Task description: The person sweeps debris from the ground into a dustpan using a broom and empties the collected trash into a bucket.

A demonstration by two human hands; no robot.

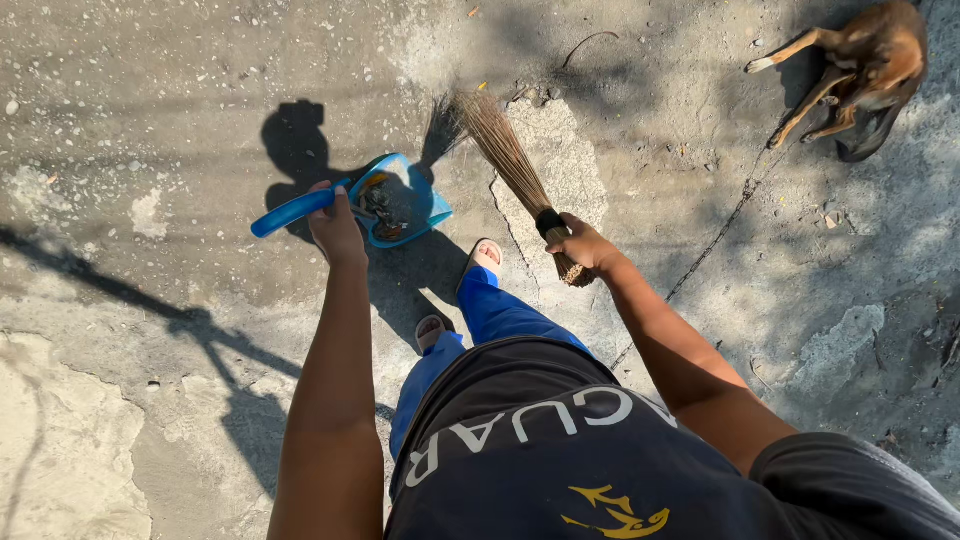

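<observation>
Blue dustpan [400, 205], gripped by its handle in our left hand [335, 228], hangs over the concrete ground [150, 120] already holding dark debris. Our right hand [585, 245] clasps the stick broom [510, 165]; scattered bits remain near the dog [860, 65].

No packages, labels, signs or screens anywhere on the cracked grey concrete ground [180, 120].
</observation>
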